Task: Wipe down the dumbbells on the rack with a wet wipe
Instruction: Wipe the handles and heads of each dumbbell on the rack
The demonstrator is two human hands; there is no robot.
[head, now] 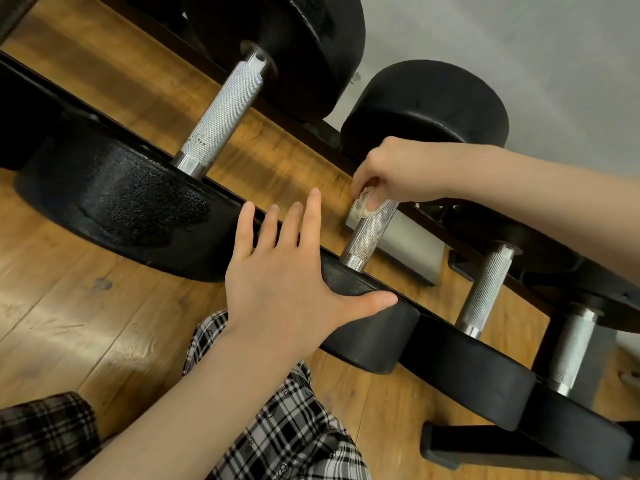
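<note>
Dumbbell handle (372,230) mid-wipe: right hand (398,171) pinching wet wipe (363,206), left hand (291,271) splayed flat on near head; handles toward 4 o'clock seemingly left

Four dumbbells sat side by side across the rack (460,332), biggest (221,116) far left, then a smaller one (372,233), then two more (485,289) (571,351) to the right. Left hand (287,282) lay on the near head of the second dumbbell, thumb along its edge. Right hand (398,171) was behind it, at the far end of that handle, wipe (367,206) between fingers and handle. Floor (86,323) lay below, the person's legs (294,427) nearest the camera.
</note>
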